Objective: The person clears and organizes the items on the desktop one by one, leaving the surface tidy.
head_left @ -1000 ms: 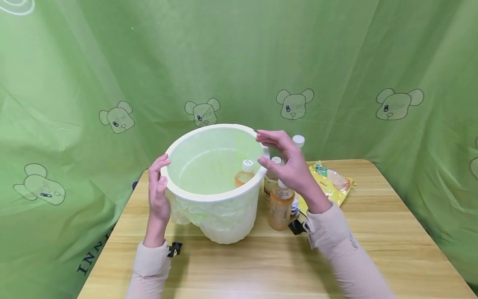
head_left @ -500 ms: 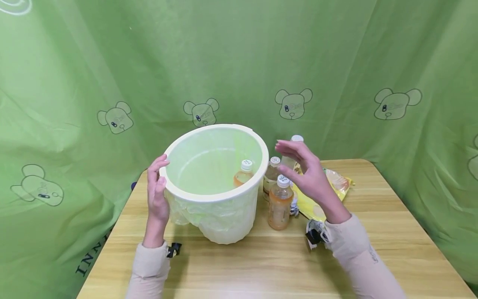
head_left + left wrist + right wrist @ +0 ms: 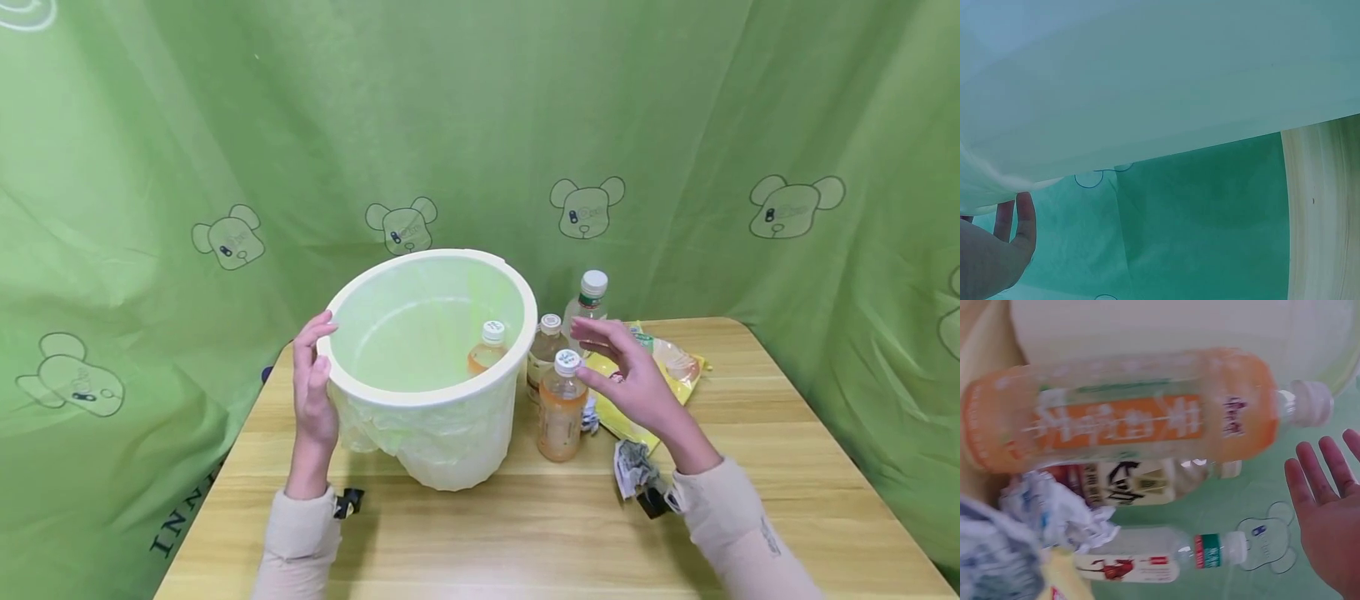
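Note:
My left hand (image 3: 313, 387) holds the left rim of a white plastic bin (image 3: 457, 446), its fingertips lapping over the edge. A thin plastic liner bag (image 3: 442, 429) hangs over the outside of the bin. Inside it stands a white-capped bottle (image 3: 487, 350) with orange on it. To the bin's right, an orange-labelled plastic bottle (image 3: 561, 417) stands upright on the table. My right hand (image 3: 633, 379) hovers just right of its cap, fingers loosely extended and holding nothing. The right wrist view shows the fingers apart from the bottle's cap (image 3: 1313, 403).
Behind the orange-labelled bottle stand a cream-labelled bottle (image 3: 543, 358) and a clear bottle with a green band (image 3: 588, 304). Crumpled paper (image 3: 633, 468) lies near my right wrist, with another crumpled piece (image 3: 590, 415) beside the bottle. A yellow packet (image 3: 678, 367) lies at the back right.
My right hand has left the bin's right rim and moved right and down to beside the orange-labelled bottle. The left hand has stayed at the rim.

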Action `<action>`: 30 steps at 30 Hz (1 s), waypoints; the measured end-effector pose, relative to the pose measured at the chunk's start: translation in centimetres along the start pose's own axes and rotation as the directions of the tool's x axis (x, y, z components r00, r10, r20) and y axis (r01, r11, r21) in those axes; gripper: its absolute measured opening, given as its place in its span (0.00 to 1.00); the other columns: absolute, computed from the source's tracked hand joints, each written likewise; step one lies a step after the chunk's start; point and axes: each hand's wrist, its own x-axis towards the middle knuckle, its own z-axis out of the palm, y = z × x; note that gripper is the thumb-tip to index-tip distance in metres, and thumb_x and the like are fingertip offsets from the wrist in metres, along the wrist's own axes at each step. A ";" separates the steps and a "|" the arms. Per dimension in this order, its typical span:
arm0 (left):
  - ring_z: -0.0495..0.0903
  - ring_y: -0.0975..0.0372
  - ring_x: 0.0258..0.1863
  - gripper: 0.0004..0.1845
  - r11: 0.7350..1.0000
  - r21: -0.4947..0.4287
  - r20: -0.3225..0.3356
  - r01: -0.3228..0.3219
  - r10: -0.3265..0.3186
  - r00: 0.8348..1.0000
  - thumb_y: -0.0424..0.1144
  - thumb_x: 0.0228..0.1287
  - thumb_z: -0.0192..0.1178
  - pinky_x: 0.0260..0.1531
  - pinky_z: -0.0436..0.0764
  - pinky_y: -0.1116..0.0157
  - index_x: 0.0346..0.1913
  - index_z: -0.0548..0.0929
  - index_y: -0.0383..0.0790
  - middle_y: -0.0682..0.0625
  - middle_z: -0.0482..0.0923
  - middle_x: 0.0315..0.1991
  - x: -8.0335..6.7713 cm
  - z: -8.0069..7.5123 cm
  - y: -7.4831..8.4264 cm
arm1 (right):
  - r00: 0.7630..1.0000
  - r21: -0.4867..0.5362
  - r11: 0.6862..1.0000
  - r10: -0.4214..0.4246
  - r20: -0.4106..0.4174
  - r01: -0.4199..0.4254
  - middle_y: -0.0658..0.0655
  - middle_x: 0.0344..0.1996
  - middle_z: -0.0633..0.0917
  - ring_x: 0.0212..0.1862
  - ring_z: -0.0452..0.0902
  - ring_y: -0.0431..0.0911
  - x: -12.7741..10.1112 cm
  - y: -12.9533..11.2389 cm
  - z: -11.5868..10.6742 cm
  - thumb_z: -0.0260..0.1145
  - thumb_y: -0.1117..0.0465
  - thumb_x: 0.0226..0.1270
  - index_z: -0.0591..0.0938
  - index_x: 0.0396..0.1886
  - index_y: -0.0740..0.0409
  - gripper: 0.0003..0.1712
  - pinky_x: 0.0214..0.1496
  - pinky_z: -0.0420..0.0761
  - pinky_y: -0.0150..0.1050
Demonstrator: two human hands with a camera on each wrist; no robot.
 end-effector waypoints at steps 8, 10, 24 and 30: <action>0.61 0.50 0.75 0.26 1.000 -0.002 0.001 0.007 -0.007 1.000 0.46 0.70 0.44 0.71 0.70 0.61 0.64 0.73 0.33 0.46 0.63 0.74 0.0 0.0 0.1 | 0.992 -0.018 0.995 0.095 0.084 -0.093 0.63 0.71 0.73 0.68 0.70 0.36 -1.6 1.9 0.3 0.71 0.68 0.67 0.65 0.79 0.54 0.42 0.69 0.72 0.25; 0.61 0.50 0.75 0.26 1.000 0.000 0.000 0.006 -0.006 1.000 0.46 0.70 0.44 0.71 0.70 0.60 0.64 0.73 0.33 0.46 0.63 0.74 0.0 0.0 0.1 | 0.990 -0.013 0.995 0.096 0.099 -0.096 0.64 0.71 0.72 0.68 0.69 0.33 -1.9 2.4 0.4 0.71 0.69 0.66 0.65 0.79 0.55 0.43 0.70 0.71 0.27; 0.61 0.50 0.75 0.26 1.000 0.007 -0.001 0.002 -0.002 1.000 0.46 0.70 0.44 0.71 0.70 0.60 0.64 0.73 0.33 0.46 0.63 0.74 0.0 0.0 0.0 | 0.969 -0.070 0.980 0.196 0.152 -0.187 0.64 0.69 0.74 0.70 0.70 0.65 -2.8 4.1 1.2 0.78 0.62 0.60 0.65 0.77 0.57 0.48 0.72 0.69 0.67; 0.60 0.50 0.75 0.26 1.000 0.006 0.003 0.000 0.000 1.000 0.46 0.71 0.43 0.71 0.70 0.60 0.64 0.73 0.34 0.45 0.63 0.74 0.1 -0.1 -0.1 | 0.960 -0.100 0.972 0.228 0.161 -0.214 0.65 0.68 0.75 0.70 0.70 0.64 -2.8 4.5 1.5 0.79 0.59 0.60 0.64 0.77 0.58 0.49 0.72 0.70 0.67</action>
